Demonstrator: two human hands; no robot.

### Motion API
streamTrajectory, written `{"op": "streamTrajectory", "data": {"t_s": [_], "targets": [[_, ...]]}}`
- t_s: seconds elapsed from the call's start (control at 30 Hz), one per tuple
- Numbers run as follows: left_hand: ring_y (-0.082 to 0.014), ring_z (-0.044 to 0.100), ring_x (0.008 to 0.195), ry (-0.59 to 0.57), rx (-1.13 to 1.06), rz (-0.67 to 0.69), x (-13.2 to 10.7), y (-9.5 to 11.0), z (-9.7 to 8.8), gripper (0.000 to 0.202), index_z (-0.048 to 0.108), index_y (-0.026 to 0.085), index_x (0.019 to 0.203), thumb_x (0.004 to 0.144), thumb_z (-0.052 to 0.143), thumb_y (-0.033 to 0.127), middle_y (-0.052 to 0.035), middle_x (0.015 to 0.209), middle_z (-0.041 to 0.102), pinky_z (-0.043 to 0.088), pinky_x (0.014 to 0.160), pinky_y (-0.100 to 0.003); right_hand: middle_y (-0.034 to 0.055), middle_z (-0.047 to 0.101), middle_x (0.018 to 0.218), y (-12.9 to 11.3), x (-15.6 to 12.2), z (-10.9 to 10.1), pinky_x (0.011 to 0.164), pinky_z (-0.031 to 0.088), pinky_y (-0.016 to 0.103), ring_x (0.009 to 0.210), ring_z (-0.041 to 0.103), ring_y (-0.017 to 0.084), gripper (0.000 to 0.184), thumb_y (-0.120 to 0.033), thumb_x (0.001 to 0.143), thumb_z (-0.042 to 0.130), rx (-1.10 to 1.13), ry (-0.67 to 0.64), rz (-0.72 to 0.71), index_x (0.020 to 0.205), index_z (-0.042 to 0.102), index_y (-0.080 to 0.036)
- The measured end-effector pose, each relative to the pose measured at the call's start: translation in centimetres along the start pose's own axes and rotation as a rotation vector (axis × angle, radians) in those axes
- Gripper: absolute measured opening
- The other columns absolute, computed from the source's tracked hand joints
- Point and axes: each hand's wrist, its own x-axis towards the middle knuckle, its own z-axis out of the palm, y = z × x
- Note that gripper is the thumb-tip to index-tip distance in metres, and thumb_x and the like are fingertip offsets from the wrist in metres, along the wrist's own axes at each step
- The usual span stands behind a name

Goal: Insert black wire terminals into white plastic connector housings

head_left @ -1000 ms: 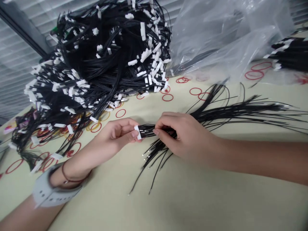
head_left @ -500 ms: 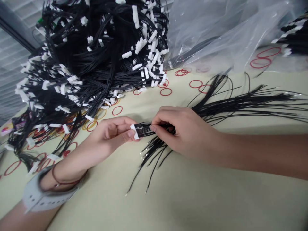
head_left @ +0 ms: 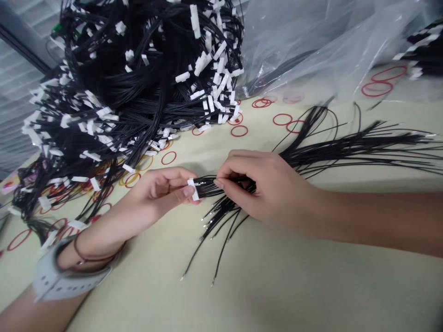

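Observation:
Between thumb and fingers, my left hand (head_left: 166, 189) pinches a white connector housing (head_left: 194, 189). Several thin black wires (head_left: 206, 186) run from the housing toward my right hand (head_left: 265, 184). My right thumb and forefinger are closed on a wire close to the housing; its tip is too small to make out. Under my right palm lies a bundle of loose black wires (head_left: 223, 210) with small metal terminals at their ends. Part of this bundle is hidden by the hand, and the rest (head_left: 346, 152) spreads out to the right.
A large heap of black wire harnesses (head_left: 138, 83) with white connectors fills the back left. Red rubber bands (head_left: 239, 131) lie scattered on the pale table (head_left: 277, 281). A clear plastic bag (head_left: 332, 46) is at the back, and more harnesses (head_left: 427, 48) sit far right.
My right hand has shifted very slightly, its fingertips a touch nearer the connector housing. One loose wire end in front has swung a little. The left hand keeps its hold.

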Motion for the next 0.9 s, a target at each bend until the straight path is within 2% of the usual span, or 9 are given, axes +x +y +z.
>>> {"op": "streamTrajectory", "data": {"t_s": [0.23,0.43,0.73,0.9], "targets": [[-0.0129,0.062,0.061,0.006,0.006,-0.013,0.16,0.09,0.02,0.008,0.064,0.019,0.073,0.078,0.058,0.018,-0.0013,0.064,0.065,0.051,0.058,-0.022,-0.0026,0.052,0.065,0.04,-0.01,0.09,0.056,0.028,0.022,0.057,0.041,0.006,0.011,-0.012,0.076,0.047,-0.036,-0.037,-0.024,0.07,0.055,-0.015],[-0.0137,0.063,0.061,0.009,0.03,0.014,0.14,-0.06,-0.03,0.007,0.065,0.019,0.077,0.077,0.058,0.018,-0.0012,0.064,0.067,0.051,0.057,-0.022,-0.0027,0.052,0.065,0.11,0.04,0.15,0.056,0.028,0.022,0.056,0.041,0.006,0.011,-0.013,0.077,0.046,-0.072,-0.056,-0.008,0.071,0.056,-0.015],[-0.0102,0.061,0.059,0.015,0.008,-0.002,-0.07,-0.08,0.13,0.009,0.065,0.019,0.08,0.078,0.057,0.014,-0.0002,0.065,0.066,0.047,0.051,-0.017,-0.0042,0.052,0.064,0.06,-0.04,0.08,0.054,0.03,0.02,0.054,0.041,0.005,0.011,-0.013,0.076,0.047,-0.015,-0.06,0.027,0.069,0.056,-0.015],[-0.008,0.06,0.059,0.011,-0.003,0.002,-0.13,0.3,0.51,0.009,0.064,0.017,0.073,0.076,0.058,0.012,0.0005,0.063,0.067,0.046,0.054,-0.013,-0.0044,0.053,0.065,0.05,-0.12,0.09,0.055,0.03,0.02,0.056,0.042,0.004,0.011,-0.013,0.076,0.047,-0.032,-0.056,0.025,0.069,0.056,-0.015]]}}
